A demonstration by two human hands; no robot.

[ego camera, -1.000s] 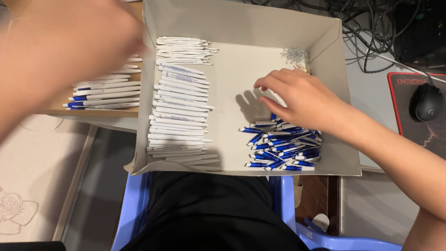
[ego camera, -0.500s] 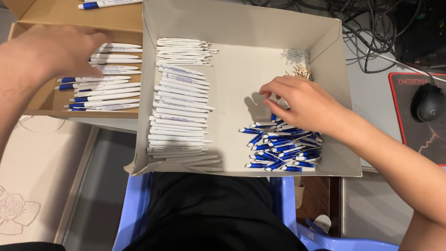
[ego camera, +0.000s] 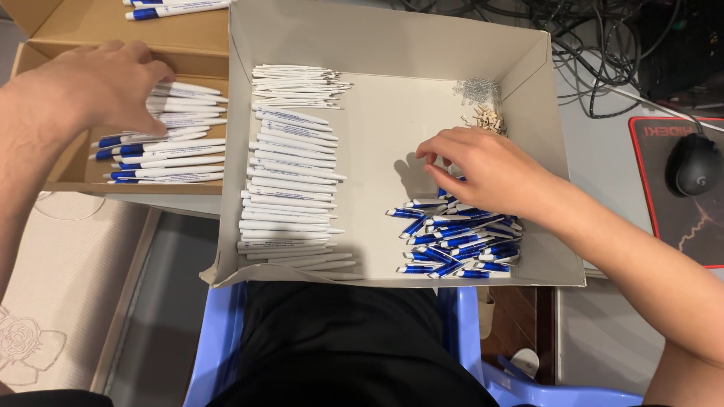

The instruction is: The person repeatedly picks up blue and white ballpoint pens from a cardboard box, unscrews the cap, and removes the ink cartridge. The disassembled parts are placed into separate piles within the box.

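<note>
At the far left, the left hand (ego camera: 98,87) has settled over the brown cardboard box (ego camera: 83,34), its fingers curled down onto the stack of finished blue-and-white pens (ego camera: 162,143). A second ago it was a blur sweeping across; now it is almost at rest on the stack. Whether it is clamped on a pen or merely pressing on them I cannot tell, since the palm hides the fingertips. Those pens lie with their long axes running left to right, blue ends toward the box's left wall.

In the white tray (ego camera: 392,45), the column of white pen barrels (ego camera: 290,188) along the left wall also runs left to right. At the tray's near right corner, the right hand (ego camera: 483,169) has slid nearer the heap of blue pen parts (ego camera: 460,241); its fingers are drawn together, apparently pinching one, and the parts point every which way.
</note>
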